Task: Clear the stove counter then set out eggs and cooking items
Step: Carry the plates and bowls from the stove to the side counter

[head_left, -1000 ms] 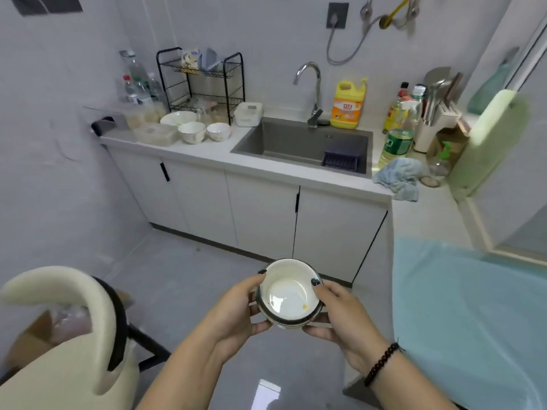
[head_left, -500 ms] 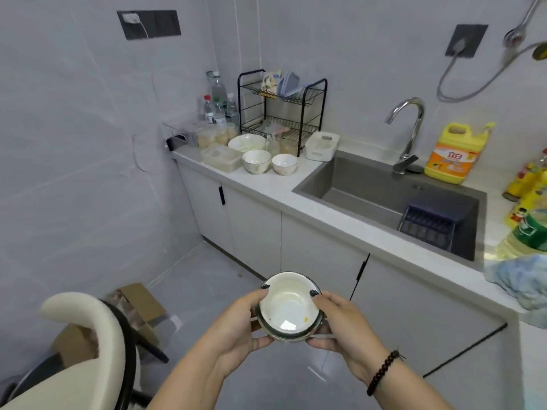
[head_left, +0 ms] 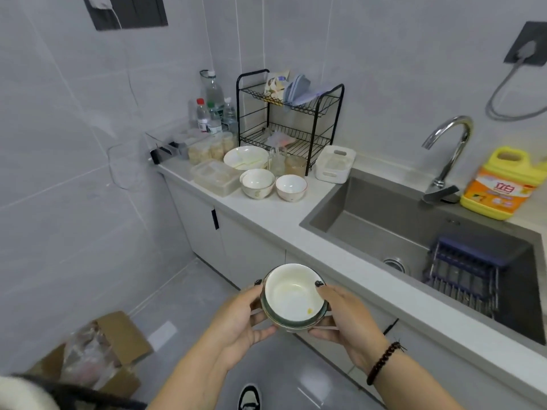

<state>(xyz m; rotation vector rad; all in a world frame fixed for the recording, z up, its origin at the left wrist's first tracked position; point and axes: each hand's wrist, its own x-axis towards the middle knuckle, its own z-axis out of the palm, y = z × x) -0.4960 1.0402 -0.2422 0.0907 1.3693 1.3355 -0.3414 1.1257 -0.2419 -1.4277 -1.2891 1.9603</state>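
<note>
I carry a small stack of bowls (head_left: 291, 297) in front of me, a white one with a yellow speck nested in dark-rimmed ones. My left hand (head_left: 239, 316) grips its left side and my right hand (head_left: 344, 313) grips its right side, thumbs on the rim. The stack hangs over the floor, just short of the grey counter (head_left: 296, 226). On the counter's far left stand two white bowls (head_left: 257, 183) (head_left: 291, 187) and a wide plate bowl (head_left: 245, 157).
A sink (head_left: 414, 229) with a dark rack (head_left: 464, 273) and a tap (head_left: 450, 149) lies to the right. A black wire shelf (head_left: 291, 122), bottles (head_left: 211, 110), clear boxes (head_left: 214, 177) and a yellow detergent jug (head_left: 500, 184) line the wall. A cardboard box (head_left: 97, 353) sits on the floor.
My view has swung left and closer to the counter; the left counter end and the sink are now nearer. Both hands keep the same hold on the bowls.
</note>
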